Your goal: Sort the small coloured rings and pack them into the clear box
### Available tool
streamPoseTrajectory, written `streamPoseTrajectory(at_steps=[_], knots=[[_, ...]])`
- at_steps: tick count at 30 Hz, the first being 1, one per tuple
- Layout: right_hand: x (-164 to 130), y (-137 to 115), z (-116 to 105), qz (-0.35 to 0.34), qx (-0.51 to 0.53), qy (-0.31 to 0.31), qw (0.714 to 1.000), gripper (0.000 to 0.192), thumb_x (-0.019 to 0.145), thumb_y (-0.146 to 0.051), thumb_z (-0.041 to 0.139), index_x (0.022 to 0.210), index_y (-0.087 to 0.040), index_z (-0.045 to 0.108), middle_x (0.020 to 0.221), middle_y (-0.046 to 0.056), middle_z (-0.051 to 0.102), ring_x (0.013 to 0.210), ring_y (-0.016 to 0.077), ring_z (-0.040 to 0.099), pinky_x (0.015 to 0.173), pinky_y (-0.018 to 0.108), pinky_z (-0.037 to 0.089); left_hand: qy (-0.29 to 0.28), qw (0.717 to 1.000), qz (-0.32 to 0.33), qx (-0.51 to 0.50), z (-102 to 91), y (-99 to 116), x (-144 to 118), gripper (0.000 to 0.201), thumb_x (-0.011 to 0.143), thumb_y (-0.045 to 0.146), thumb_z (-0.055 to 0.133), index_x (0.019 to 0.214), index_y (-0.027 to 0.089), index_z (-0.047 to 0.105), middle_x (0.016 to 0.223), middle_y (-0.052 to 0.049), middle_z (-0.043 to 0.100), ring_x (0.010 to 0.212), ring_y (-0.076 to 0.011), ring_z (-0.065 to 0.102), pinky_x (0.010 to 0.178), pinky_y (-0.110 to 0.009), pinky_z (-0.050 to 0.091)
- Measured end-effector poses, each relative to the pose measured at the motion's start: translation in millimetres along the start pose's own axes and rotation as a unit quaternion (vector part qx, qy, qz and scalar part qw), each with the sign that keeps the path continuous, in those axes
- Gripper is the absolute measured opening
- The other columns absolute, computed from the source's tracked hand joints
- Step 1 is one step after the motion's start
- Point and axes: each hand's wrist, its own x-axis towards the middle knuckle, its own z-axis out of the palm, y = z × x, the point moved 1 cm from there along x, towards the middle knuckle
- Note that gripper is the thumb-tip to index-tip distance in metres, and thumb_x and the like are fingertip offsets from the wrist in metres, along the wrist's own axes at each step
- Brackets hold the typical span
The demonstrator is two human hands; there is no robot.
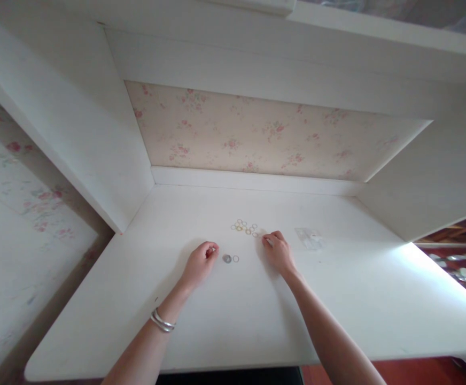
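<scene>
While the left hand [199, 263] rests curled on the white bench [145, 299], its fingertips pinch something small and reddish (too tiny to name), so that grip is closed on it. A bangle [162, 321] sits on that wrist. Just right of the fingertips lie a grey washer [227, 259] and a thin ring [235, 259], apart from the hand. Farther back, between the hands, a cluster of gold rings [246, 226] lies loose on the bench. The right hand [278, 250] touches the cluster's right edge, fingers bent down on it; I cannot tell whether it grips one. A clear packet [309, 238] lies just beyond. Risk, as I judge it: a careless sweep could scatter the light rings, or the pinched piece could slip and roll away.
</scene>
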Motion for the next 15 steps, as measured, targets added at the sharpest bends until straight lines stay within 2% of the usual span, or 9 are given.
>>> streamPoseTrajectory(at_steps=[6,8,11,15], knots=[[7.2,2.0,0.3,-0.015,0.008,-0.008,1.000,0.035,0.087,-0.030,0.046,0.121,-0.029,0.055,0.111,0.005,0.054,0.083,0.0148,0.057,0.070,0.024,0.040,0.002,1.000,-0.012,0.003,0.8,-0.4,1.3,0.024,0.082,0.037,0.048,0.090,0.019,0.061,0.066,0.001,0.055,0.061,-0.0132,0.051,0.059,-0.023,0.038],[9.4,3.1,0.2,-0.017,0.008,-0.015,1.000,0.033,0.086,-0.031,0.046,0.117,-0.029,0.059,0.111,0.004,0.055,0.082,0.0146,0.058,0.070,0.024,0.040,0.001,1.000,-0.016,0.002,1.3,-0.1,1.4,0.024,0.082,0.037,0.048,0.089,0.019,0.062,0.067,0.001,0.056,0.061,-0.0134,0.051,0.059,-0.023,0.038],[10.6,4.7,0.7,-0.016,0.011,-0.020,1.000,0.026,0.087,-0.031,0.045,0.099,-0.025,0.067,0.105,0.004,0.057,0.079,0.0140,0.058,0.069,0.024,0.040,0.003,1.000,-0.020,-0.002,1.2,1.3,1.2,0.024,0.081,0.037,0.049,0.088,0.018,0.062,0.066,0.001,0.057,0.061,-0.0134,0.051,0.059,-0.023,0.038],[11.0,5.9,2.1,-0.021,0.008,-0.032,0.999,0.027,0.089,-0.030,0.041,0.092,-0.022,0.067,0.101,0.005,0.056,0.077,0.0131,0.057,0.070,0.024,0.040,0.002,1.000,-0.016,-0.002,0.3,2.9,0.8,0.024,0.082,0.037,0.048,0.088,0.018,0.062,0.064,0.002,0.054,0.059,-0.0131,0.050,0.058,-0.023,0.038]])
